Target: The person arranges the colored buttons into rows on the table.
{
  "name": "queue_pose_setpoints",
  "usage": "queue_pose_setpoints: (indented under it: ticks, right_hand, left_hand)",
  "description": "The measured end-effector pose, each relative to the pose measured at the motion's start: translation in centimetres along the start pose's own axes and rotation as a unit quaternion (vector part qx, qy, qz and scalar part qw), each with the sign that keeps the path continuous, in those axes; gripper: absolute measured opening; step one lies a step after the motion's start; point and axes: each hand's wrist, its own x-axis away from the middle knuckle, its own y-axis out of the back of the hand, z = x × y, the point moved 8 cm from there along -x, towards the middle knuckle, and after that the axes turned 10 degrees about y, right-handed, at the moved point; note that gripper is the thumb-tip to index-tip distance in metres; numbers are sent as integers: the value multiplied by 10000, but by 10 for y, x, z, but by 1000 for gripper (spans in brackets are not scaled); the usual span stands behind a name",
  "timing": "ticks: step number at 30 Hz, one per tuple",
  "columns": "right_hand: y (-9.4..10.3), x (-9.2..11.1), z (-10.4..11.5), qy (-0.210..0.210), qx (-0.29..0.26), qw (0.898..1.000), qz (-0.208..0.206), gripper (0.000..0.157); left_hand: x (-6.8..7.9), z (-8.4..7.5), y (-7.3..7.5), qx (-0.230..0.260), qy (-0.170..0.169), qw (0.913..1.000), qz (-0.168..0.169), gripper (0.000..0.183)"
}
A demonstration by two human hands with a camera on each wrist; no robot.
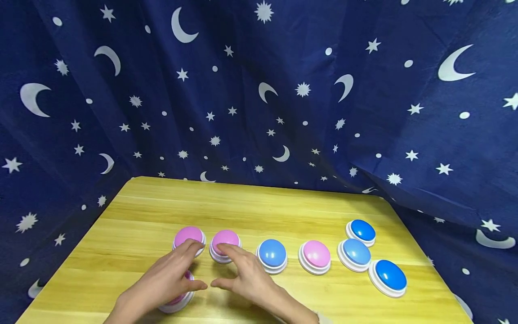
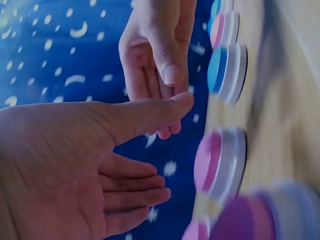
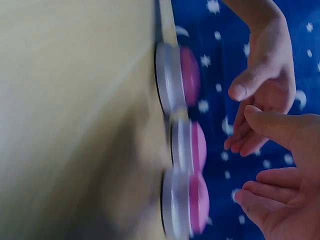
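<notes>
My left hand [image 1: 167, 275] hovers over the left part of the table, fingers loosely spread and nothing in it. Below it, a pink push button with a white base [image 1: 176, 307] is partly covered by the hand. Facing it is my right hand [image 1: 250, 275], also holding nothing, the two thumbs pointing at each other with a small gap in the head view. Just beyond the fingertips sit two pink buttons, one at the left [image 1: 188, 235] and one by the right hand's fingers [image 1: 224, 237]. A blue button [image 1: 272, 253] lies to the right of the right hand.
Farther right on the wooden table [image 1: 259, 202] are another pink button [image 1: 316, 253], a lighter blue button [image 1: 357, 251] and two darker blue buttons, one behind [image 1: 363, 230] and one in front [image 1: 390, 275]. A dark blue curtain [image 1: 243, 90] with moons and stars hangs around the table.
</notes>
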Motion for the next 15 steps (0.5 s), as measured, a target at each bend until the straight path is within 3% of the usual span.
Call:
queue_pose_setpoints:
  ticks: [7, 15]
  right_hand:
    - [57, 40, -39, -1005, 160, 9933, -539, 69]
    - [120, 92, -71, -1779, 919, 9731, -1143, 68]
  left_hand:
    - [-36, -50, -16, -121, -876, 9960, 113, 75]
    - [-73, -110, -54, -247, -1457, 9873, 588, 73]
